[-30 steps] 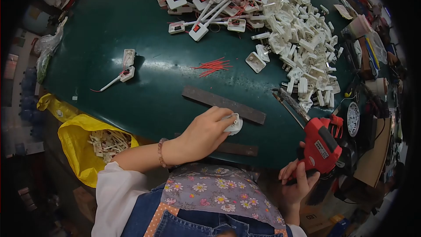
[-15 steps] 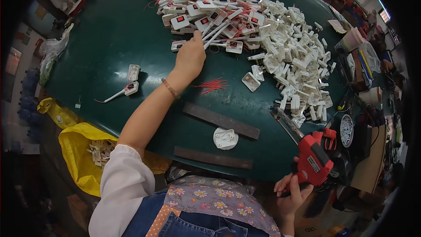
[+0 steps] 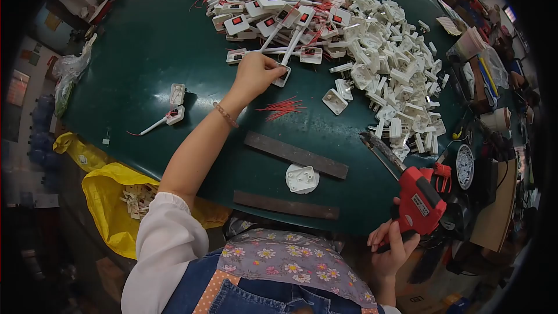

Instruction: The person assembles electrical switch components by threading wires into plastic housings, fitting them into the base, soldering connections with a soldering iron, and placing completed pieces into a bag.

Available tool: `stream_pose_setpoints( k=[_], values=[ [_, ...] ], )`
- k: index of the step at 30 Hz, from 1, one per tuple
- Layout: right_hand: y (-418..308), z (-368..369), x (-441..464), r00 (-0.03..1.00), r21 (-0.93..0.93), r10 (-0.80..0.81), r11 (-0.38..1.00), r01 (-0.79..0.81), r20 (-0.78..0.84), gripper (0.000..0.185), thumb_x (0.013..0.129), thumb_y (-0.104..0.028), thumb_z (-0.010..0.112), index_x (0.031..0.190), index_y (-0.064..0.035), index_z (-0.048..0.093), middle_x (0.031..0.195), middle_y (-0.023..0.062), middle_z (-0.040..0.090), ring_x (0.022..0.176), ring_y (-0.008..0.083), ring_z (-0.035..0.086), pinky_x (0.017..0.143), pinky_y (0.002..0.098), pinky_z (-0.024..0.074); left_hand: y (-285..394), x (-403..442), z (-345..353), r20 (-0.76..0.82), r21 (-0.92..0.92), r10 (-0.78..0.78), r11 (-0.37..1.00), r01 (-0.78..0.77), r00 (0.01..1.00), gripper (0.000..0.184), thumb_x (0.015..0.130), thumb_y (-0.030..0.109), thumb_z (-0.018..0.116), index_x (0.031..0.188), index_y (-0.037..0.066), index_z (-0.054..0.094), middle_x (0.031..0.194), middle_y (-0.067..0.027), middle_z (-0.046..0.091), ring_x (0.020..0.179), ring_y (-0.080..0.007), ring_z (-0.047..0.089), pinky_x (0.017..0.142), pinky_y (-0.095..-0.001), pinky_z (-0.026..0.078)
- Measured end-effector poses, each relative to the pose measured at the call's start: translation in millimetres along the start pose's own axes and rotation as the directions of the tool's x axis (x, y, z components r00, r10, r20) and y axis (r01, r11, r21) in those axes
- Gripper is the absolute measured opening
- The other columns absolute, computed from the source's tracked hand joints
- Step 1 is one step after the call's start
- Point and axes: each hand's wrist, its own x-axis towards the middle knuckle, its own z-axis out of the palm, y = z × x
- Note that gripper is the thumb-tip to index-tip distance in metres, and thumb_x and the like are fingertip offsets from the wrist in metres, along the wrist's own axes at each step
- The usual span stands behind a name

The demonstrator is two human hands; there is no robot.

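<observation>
My left hand [image 3: 256, 75] is closed on the white square end of a corded switch piece [image 3: 282, 77], at the near edge of the pile of switch pieces [image 3: 270, 3]. My right hand [image 3: 395, 247] is wrapped round the black handle of a red soldering tool [image 3: 419, 197], whose metal tip points up and left over the table. A round white part [image 3: 301, 179] lies between two dark bars, the upper bar [image 3: 296, 154] and the lower bar [image 3: 286, 204]. Short red wires [image 3: 282, 108] lie on the green table [image 3: 128, 70] above the bars.
White plug housings [image 3: 395, 70] are heaped at the right. A lone switch piece [image 3: 174, 115] lies at the left. Near the left edge are a yellow bag [image 3: 107, 212] and a plastic bag [image 3: 70, 75]. A small bowl of screws [image 3: 464, 166] stands beyond the red tool.
My left hand left the round white part between the bars, reached up to the pile and took hold of a switch piece, now drawn slightly nearer. My right hand still holds the red tool.
</observation>
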Motion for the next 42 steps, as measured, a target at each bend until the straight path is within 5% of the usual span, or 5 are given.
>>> stream_pose_setpoints(
  k=[8,14,24,31,42],
  values=[
    [-5,7,5,0.998,-0.023,-0.051,0.998,0.051,-0.025,0.041,0.093,-0.013,0.050,0.126,0.0088,0.040,0.057,0.0069,0.049,0.039,0.0105,0.040,0.041,0.0246,0.0387,16,-31,-44,0.486,-0.755,-0.137,0.431,0.494,0.863,0.013,0.084,0.016,0.067,0.090,0.005,0.065,0.080,-0.0021,0.064,0.072,-0.0100,0.061,0.058,-0.0262,0.048],
    [0,43,52,0.996,-0.054,-0.076,0.996,0.074,-0.037,0.041,0.094,-0.019,0.055,0.126,0.0036,0.043,0.080,0.0159,0.065,0.051,0.0132,0.055,0.045,0.0225,0.0428,63,-139,-2,0.268,-0.807,0.032,0.553,0.206,0.963,0.010,0.088,0.009,0.063,0.088,-0.001,0.059,0.096,-0.0059,0.059,0.082,-0.0098,0.059,0.057,-0.0233,0.055],
    [7,106,92,0.981,0.010,-0.118,0.993,0.117,0.156,0.048,0.077,0.002,0.072,0.119,0.0032,0.050,0.083,0.0144,0.068,0.072,0.0203,0.068,0.067,0.0296,0.0554,91,-214,15,0.040,-0.130,0.429,0.898,-0.421,0.902,0.016,0.076,-0.003,0.065,0.088,-0.005,0.054,0.111,-0.0174,0.055,0.091,-0.0344,0.059,0.074,-0.0374,0.050],
    [14,123,84,0.955,-0.030,-0.078,0.995,0.091,0.285,0.021,0.074,0.001,0.075,0.090,0.0044,0.061,0.077,0.0104,0.068,0.069,0.0159,0.067,0.062,0.0273,0.0555,99,-229,-33,0.073,0.100,0.370,0.921,-0.376,0.926,0.012,0.071,0.000,0.069,0.079,0.000,0.060,0.095,-0.0089,0.061,0.080,-0.0264,0.060,0.066,-0.0342,0.049],
    [29,112,69,0.898,-0.118,-0.210,0.954,0.274,0.387,0.032,0.077,0.002,0.072,0.106,0.0046,0.060,0.088,0.0136,0.070,0.078,0.0179,0.068,0.070,0.0294,0.0562,93,-231,-22,0.084,0.048,0.240,0.969,-0.244,0.967,0.012,0.070,0.000,0.067,0.076,0.001,0.057,0.087,-0.0084,0.055,0.071,-0.0256,0.060,0.061,-0.0337,0.048]
  ],
)
